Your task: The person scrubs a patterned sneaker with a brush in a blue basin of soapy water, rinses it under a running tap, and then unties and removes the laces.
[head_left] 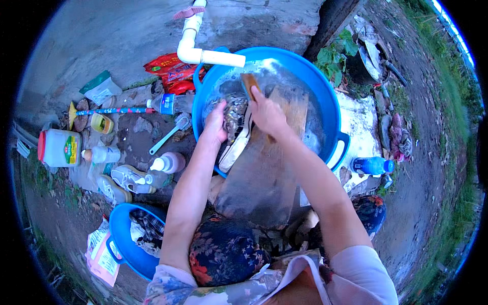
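Observation:
My left hand (217, 122) grips a shoe (236, 116) with a dark mottled upper and a white sole, held tilted over the blue basin (331, 104). A wooden-backed scrubbing brush (250, 86) is in my right hand (268, 116), its fingers closed round it. The brush lies against or just over the shoe's far end; its bristles are mostly hidden. Beneath the right hand, a wooden board (259, 178) slants out of the basin toward my knees. Foamy, cloudy water (274, 68) fills the basin beyond the shoe.
A white pipe (218, 57) juts over the basin's far rim. Left of it lie a blue-handled brush (170, 133), bottles (168, 162), a white jar (60, 148) and sneakers (129, 179). A smaller blue basin (118, 229) holds cloth. A blue bottle (372, 165) lies at right.

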The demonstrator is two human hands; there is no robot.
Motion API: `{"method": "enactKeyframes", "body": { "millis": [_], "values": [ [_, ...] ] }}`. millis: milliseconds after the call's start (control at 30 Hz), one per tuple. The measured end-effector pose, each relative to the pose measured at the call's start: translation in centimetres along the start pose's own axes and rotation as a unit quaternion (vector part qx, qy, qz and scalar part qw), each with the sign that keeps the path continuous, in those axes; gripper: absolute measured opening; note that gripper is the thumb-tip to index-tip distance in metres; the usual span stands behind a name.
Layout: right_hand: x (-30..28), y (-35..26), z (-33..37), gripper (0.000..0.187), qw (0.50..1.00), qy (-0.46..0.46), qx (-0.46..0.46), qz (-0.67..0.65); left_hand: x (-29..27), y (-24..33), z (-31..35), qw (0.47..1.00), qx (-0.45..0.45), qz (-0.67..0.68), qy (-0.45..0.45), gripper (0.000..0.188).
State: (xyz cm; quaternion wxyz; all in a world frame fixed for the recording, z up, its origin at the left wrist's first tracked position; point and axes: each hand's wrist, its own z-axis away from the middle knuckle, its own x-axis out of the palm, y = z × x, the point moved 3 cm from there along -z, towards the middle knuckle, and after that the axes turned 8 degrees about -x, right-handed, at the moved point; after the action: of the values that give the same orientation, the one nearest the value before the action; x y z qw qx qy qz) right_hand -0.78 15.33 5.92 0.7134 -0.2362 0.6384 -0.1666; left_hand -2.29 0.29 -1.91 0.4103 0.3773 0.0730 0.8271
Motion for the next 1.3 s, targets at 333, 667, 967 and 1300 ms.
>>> {"method": "enactKeyframes", "body": {
  "millis": [333, 667, 967, 1300],
  "values": [
    [-2.5, 1.9, 2.1, 0.048, 1.0, 0.004, 0.013, -0.008, 0.7, 1.4, 0.5, 0.995, 0.006, 0.067, -0.079, 0.036],
    [-1.6, -0.4, 4.9, 0.059, 0.991, 0.023, -0.126, 0.039, 1.8, -0.3, 0.6, 0.987, -0.026, 0.127, -0.099, 0.038],
    [-3.8, 1.0, 8.9, 0.084, 0.845, 0.067, 0.076, -0.525, 9.9, 1.0, 6.6, 0.957, 0.098, 0.224, -0.155, 0.044],
    [-9.2, 7.2, 4.0, 0.092, 0.894, 0.107, 0.045, -0.432, 6.0, -3.1, 5.8, 0.986, 0.052, 0.061, -0.148, 0.034]
  ]
}}
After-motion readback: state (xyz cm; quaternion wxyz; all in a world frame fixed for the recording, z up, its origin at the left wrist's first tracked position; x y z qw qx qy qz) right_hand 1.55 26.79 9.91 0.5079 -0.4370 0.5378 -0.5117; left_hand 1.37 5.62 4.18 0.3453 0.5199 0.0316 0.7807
